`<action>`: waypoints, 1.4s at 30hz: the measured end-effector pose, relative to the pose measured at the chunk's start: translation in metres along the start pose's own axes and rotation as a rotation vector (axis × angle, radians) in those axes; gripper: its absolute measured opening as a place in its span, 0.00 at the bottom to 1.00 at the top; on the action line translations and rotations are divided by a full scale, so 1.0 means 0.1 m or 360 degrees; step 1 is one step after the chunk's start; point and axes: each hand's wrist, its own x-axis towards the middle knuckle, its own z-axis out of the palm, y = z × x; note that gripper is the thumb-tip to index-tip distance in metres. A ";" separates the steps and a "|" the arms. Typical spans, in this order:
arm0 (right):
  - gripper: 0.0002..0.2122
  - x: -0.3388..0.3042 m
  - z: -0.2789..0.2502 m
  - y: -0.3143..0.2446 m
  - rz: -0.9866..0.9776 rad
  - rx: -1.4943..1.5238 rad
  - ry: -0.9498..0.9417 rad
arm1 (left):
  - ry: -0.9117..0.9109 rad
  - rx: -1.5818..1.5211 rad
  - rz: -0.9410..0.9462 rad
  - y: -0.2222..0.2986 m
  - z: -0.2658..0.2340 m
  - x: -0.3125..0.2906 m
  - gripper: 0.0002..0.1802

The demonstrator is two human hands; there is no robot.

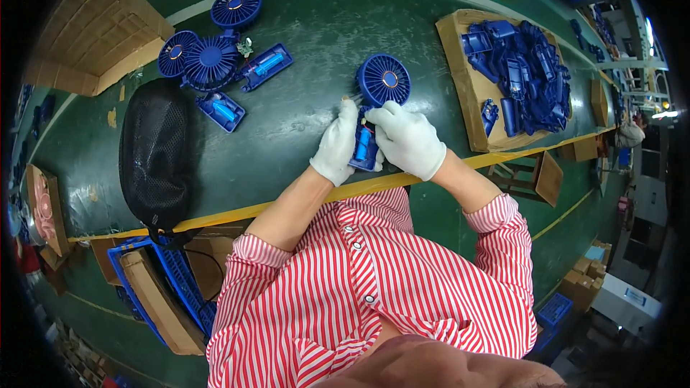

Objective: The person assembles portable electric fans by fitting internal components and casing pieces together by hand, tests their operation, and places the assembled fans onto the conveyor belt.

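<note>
Between my hands, near the table's front edge, is a blue handheld fan (386, 80) with its round head pointing away from me. Its handle is uncovered, and a light blue battery (364, 142) shows inside. My left hand (336, 146), in a white glove, is closed along the left side of the handle. From the right, my gloved right hand (411, 141) pinches at the handle's top, just below the head. A small pale part is partly visible at those fingertips; the rest is covered. More fans (210, 62) lie farther left, with battery-filled handles (267, 66).
At the right stands a cardboard box (460, 86) of blue plastic housings (528, 75). A black mesh case (154, 151) lies at the left, below a large open carton (93, 29). Yellow edging (237, 217) runs along the table's front. Beneath it is a blue crate (172, 273).
</note>
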 end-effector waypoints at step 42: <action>0.10 -0.19 -0.51 0.32 0.0242 -0.0123 0.0563 | -0.0202 -0.0406 0.0103 -0.06 -0.14 0.10 0.17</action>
